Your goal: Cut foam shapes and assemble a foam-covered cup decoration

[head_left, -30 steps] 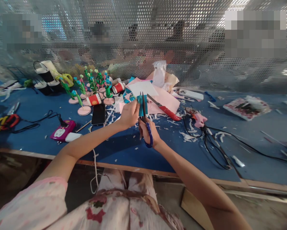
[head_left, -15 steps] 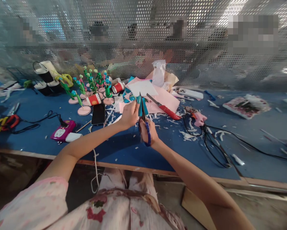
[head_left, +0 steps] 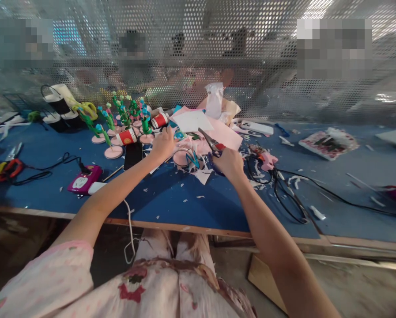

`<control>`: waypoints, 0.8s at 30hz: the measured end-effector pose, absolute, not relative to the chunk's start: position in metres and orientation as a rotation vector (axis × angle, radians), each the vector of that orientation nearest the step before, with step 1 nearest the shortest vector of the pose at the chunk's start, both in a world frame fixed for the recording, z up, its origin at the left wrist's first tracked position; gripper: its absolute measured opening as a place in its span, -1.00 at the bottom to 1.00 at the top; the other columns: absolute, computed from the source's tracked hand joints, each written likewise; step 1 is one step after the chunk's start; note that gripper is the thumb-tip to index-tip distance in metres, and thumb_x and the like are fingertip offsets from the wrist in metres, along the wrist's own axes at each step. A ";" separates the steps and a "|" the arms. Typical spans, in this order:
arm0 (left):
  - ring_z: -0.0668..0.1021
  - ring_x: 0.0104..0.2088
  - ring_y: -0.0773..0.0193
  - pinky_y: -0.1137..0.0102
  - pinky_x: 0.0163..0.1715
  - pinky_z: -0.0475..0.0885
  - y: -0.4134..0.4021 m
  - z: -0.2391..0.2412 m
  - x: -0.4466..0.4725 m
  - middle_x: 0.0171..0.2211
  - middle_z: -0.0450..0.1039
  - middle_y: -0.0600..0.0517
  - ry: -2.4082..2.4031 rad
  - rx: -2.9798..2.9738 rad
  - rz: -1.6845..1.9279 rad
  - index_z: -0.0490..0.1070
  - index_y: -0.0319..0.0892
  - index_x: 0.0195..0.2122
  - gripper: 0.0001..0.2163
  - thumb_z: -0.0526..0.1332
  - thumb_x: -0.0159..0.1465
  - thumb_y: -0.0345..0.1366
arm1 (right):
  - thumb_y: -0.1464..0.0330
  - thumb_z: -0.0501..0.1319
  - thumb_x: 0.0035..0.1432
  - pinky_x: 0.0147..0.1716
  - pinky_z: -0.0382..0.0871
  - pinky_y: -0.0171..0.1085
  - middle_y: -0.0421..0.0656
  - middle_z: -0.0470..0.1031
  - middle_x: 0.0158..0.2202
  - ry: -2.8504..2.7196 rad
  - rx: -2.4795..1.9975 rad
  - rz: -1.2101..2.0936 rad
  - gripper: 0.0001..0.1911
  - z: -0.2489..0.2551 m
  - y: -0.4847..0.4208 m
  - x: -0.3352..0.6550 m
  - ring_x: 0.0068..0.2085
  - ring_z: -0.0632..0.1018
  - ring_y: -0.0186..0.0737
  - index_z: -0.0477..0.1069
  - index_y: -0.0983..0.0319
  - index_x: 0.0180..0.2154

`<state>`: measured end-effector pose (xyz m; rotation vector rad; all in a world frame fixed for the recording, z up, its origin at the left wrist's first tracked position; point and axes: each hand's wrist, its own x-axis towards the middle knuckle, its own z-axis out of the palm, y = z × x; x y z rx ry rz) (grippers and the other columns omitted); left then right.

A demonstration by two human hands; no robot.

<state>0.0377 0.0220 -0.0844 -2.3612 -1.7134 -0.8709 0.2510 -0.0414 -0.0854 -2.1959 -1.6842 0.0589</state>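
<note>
My left hand (head_left: 164, 145) is closed over the scraps left of the middle of the table, near the paper pile; what its fingers hold, if anything, is hidden. My right hand (head_left: 230, 162) grips scissors by their blue handle (head_left: 214, 164), low over the table. Beside that hand, a dark blade (head_left: 207, 137) with a red handle points up and left; the hand covers part of it. Between both hands lie a round pink disc (head_left: 183, 158), a folded blue strip (head_left: 193, 160) and paper scraps (head_left: 203, 176). A white sheet (head_left: 193, 120) lies on pink paper (head_left: 229, 134) behind.
Several green stems with small flowers on pink discs (head_left: 113, 152) stand at left, near red-and-white rolls (head_left: 126, 136) and a dark phone (head_left: 133, 155). A purple box (head_left: 85, 180) with cables lies left. A pink glue gun (head_left: 268, 161) and its black cord lie right. Perforated metal rises behind.
My hands have parted: the left moved left and up, the right moved right with the scissors. The blue piece that was between them is gone from there; a blue strip shows on the table.
</note>
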 end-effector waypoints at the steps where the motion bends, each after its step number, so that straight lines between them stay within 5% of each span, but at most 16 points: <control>1: 0.46 -0.02 -0.13 0.18 -0.13 0.39 0.020 -0.087 0.040 0.02 0.28 -0.45 -1.675 -2.391 -0.909 0.19 -0.42 0.06 -0.55 0.18 0.22 -0.24 | 0.21 0.20 0.00 -0.32 0.36 -0.20 0.21 0.54 -0.27 -1.692 -2.216 0.065 -0.64 -0.088 -0.039 0.253 -0.20 0.56 0.09 0.49 0.37 -0.27; 5: 0.26 0.19 -0.16 0.12 0.05 0.31 0.014 -0.099 0.047 0.15 0.18 -0.34 -1.231 -2.913 -0.795 0.20 -0.26 0.11 -0.44 0.30 0.11 -0.21 | 0.23 0.25 -0.04 -0.27 0.36 -0.16 0.17 0.53 -0.27 -1.684 -2.208 0.052 -0.58 -0.096 -0.034 0.257 -0.18 0.54 0.09 0.43 0.38 -0.18; 9: 0.33 0.16 -0.04 0.14 0.12 0.25 0.018 -0.113 0.047 0.15 0.27 -0.20 -0.951 -3.320 -0.533 0.30 -0.13 0.08 -0.41 0.38 -0.02 -0.31 | 0.24 0.21 0.03 -0.12 0.30 -0.04 0.26 0.42 -0.17 -1.667 -2.030 -0.153 -0.59 -0.099 -0.034 0.256 -0.08 0.45 0.17 0.36 0.46 -0.18; 12: 0.47 0.03 0.11 0.21 0.10 0.29 0.023 -0.121 0.047 -0.04 0.48 -0.12 -0.951 -3.412 -0.809 0.49 -0.13 -0.14 -0.66 0.31 0.02 -0.46 | 0.21 0.10 0.13 -0.04 0.24 -0.01 0.18 0.41 -0.19 -1.644 -1.781 -0.225 -0.69 -0.099 -0.033 0.255 -0.06 0.39 0.09 0.37 0.36 -0.29; 15: 0.57 -0.17 0.17 0.27 -0.06 0.41 0.027 -0.124 0.046 -0.25 0.57 -0.08 -1.093 -3.305 -1.318 0.55 -0.15 -0.31 -0.87 0.26 0.10 -0.39 | 0.19 0.00 0.20 -0.12 0.29 -0.09 0.03 0.43 -0.34 -1.622 -1.599 -0.061 -0.70 -0.103 -0.032 0.252 -0.21 0.42 -0.06 0.33 0.24 -0.42; 20: 0.58 -0.28 0.17 0.29 -0.21 0.46 0.029 -0.122 0.043 -0.33 0.58 -0.09 -1.397 -2.955 -1.958 0.54 -0.20 -0.32 -0.82 0.20 0.19 -0.23 | 0.20 0.00 0.20 -0.03 0.20 -0.03 0.05 0.45 -0.27 -1.571 -1.468 -0.169 -0.72 -0.109 -0.034 0.244 -0.13 0.39 -0.04 0.32 0.26 -0.36; 24: 0.58 -0.23 0.18 0.32 -0.20 0.47 0.027 -0.126 0.044 -0.24 0.57 -0.10 -1.472 -3.107 -1.953 0.48 -0.23 -0.14 -0.69 0.29 0.07 -0.28 | 0.19 0.02 0.21 -0.02 0.20 -0.03 0.02 0.44 -0.24 -1.696 -1.358 -0.131 -0.73 -0.115 -0.033 0.240 -0.12 0.38 -0.05 0.33 0.25 -0.31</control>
